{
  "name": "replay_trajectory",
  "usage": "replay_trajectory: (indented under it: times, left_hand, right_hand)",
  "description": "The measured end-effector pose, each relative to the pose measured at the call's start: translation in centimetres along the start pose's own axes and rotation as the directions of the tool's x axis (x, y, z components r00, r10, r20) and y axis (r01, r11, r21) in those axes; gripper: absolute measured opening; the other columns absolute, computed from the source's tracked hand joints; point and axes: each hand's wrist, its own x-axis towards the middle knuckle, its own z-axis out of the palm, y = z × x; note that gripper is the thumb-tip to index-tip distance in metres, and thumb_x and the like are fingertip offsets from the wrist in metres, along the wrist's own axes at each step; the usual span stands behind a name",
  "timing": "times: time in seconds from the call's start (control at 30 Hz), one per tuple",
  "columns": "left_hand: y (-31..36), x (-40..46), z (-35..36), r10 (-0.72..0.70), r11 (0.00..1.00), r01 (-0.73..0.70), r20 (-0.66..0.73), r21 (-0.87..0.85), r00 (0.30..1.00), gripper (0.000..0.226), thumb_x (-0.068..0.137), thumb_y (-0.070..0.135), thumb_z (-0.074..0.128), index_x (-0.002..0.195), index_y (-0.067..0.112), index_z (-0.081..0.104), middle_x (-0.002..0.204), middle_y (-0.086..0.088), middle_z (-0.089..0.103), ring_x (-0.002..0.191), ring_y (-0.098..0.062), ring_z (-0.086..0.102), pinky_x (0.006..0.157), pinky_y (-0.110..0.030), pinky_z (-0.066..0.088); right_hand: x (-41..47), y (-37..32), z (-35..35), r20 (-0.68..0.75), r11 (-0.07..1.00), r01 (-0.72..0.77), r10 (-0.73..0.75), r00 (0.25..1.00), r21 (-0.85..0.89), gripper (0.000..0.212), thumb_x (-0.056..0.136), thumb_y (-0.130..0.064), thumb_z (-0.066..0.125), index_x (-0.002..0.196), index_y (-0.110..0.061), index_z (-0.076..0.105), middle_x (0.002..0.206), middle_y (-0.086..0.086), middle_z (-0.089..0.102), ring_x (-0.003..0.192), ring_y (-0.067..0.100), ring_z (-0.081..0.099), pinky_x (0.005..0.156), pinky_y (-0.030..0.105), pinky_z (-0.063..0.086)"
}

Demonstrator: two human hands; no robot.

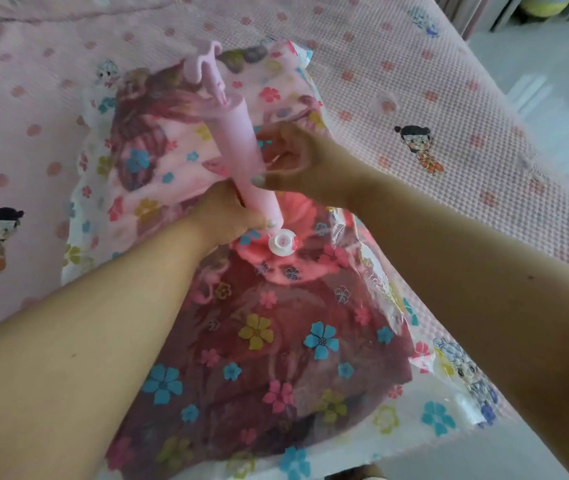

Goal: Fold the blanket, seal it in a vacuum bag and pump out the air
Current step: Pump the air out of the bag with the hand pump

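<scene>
A clear vacuum bag [362, 407] printed with coloured flowers lies on the bed, with a folded pink and dark red blanket [276, 341] inside it. A white round valve [281, 244] sits on top of the bag near the middle. A pink hand pump [238, 147] leans tilted above it, its lower tip just left of the valve and its handle [207, 60] up at the back. My left hand [227, 213] grips the lower end of the pump barrel. My right hand [293, 161] is blurred beside the middle of the barrel, fingers curled against it.
The bed is covered by a pink textured sheet [432, 81] with small flowers and cartoon figures. Its right edge [553, 188] drops to a pale floor. A white clip-like piece [468, 408] lies at the bag's near right corner.
</scene>
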Motion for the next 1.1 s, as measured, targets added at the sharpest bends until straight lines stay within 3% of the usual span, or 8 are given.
replay_trajectory:
  times: [0.1,0.17,0.23,0.3,0.43,0.73,0.9,1.1]
  left_hand:
    - [0.0,0.5,0.4,-0.014,0.997,0.01,0.042,0.077,0.999,0.026,0.064,0.012,0.083,0.084,0.021,0.069,0.086,-0.003,0.075,0.077,-0.014,0.071,0.071,-0.033,0.059]
    - [-0.1,1.0,1.0,0.004,0.992,-0.015,0.089,0.124,0.996,0.029,0.065,0.013,0.083,0.09,0.018,0.069,0.087,-0.003,0.074,0.075,-0.014,0.07,0.064,-0.028,0.056]
    - [-0.5,1.4,1.4,0.033,0.991,-0.046,0.106,0.127,0.994,0.035,0.064,0.012,0.083,0.093,0.021,0.065,0.087,0.004,0.072,0.078,-0.011,0.069,0.061,-0.02,0.052]
    - [-1.6,1.4,1.7,0.033,0.994,-0.042,0.095,0.096,0.995,0.049,0.061,0.016,0.086,0.103,0.021,0.061,0.094,0.007,0.068,0.087,-0.009,0.066,0.074,-0.021,0.053]
    - [-5.2,-0.2,2.7,-0.004,0.993,0.004,0.005,0.121,1.0,0.059,0.064,0.015,0.086,0.114,0.02,0.054,0.103,0.004,0.061,0.088,-0.009,0.058,0.077,-0.014,0.047]
    - [-8.0,-2.1,4.3,0.006,0.999,-0.009,-0.069,-0.04,0.998,0.048,0.074,0.001,0.077,0.117,0.011,0.057,0.105,-0.004,0.063,0.096,-0.019,0.063,0.09,-0.03,0.052]
    - [-8.2,-2.8,4.1,0.01,0.995,-0.016,-0.063,-0.095,0.998,0.045,0.077,0.0,0.073,0.119,0.009,0.057,0.106,-0.003,0.062,0.099,-0.018,0.062,0.091,-0.027,0.051]
    - [-8.3,-3.3,3.9,0.026,0.993,-0.034,-0.068,-0.117,0.997,0.044,0.078,0.0,0.072,0.119,0.007,0.057,0.106,-0.004,0.061,0.1,-0.019,0.062,0.09,-0.023,0.051]
  right_hand:
    - [1.3,0.0,0.9,0.031,0.971,0.007,0.0,1.0,-0.24,0.076,0.073,-0.042,0.079,0.134,-0.013,0.045,0.12,0.001,0.059,0.104,0.017,0.058,0.095,0.034,0.046]
    - [1.4,0.8,1.3,0.008,0.951,-0.007,0.01,1.0,-0.308,0.069,0.073,-0.037,0.079,0.128,-0.009,0.048,0.115,0.003,0.06,0.102,0.021,0.058,0.09,0.035,0.046]
    - [1.3,1.7,1.3,-0.052,0.96,-0.032,0.018,0.998,-0.279,0.06,0.075,-0.029,0.079,0.122,-0.007,0.051,0.111,0.003,0.062,0.099,0.022,0.059,0.088,0.038,0.047]
    - [0.8,2.7,1.2,-0.121,0.977,-0.075,0.051,0.991,-0.201,0.057,0.074,-0.025,0.08,0.121,-0.006,0.052,0.109,0.004,0.063,0.097,0.02,0.061,0.088,0.036,0.05]
    - [-0.7,4.0,0.7,-0.218,0.992,-0.097,0.078,0.973,-0.078,0.048,0.074,-0.015,0.079,0.113,-0.013,0.051,0.1,-0.007,0.063,0.087,0.001,0.061,0.079,0.013,0.051]
    - [-2.4,4.5,1.3,-0.18,0.997,-0.08,0.082,0.98,0.02,0.068,0.063,-0.025,0.081,0.122,-0.008,0.051,0.114,0.005,0.066,0.107,0.018,0.065,0.095,0.042,0.052]
    - [-2.7,5.1,1.3,-0.222,0.996,-0.09,0.093,0.971,0.023,0.057,0.071,-0.009,0.08,0.119,-0.007,0.051,0.112,0.003,0.067,0.106,0.014,0.065,0.096,0.041,0.052]
    - [-3.2,4.8,2.1,-0.248,0.996,-0.079,0.064,0.967,-0.052,0.056,0.069,-0.013,0.08,0.117,-0.009,0.051,0.106,-0.002,0.066,0.104,0.013,0.066,0.094,0.037,0.053]
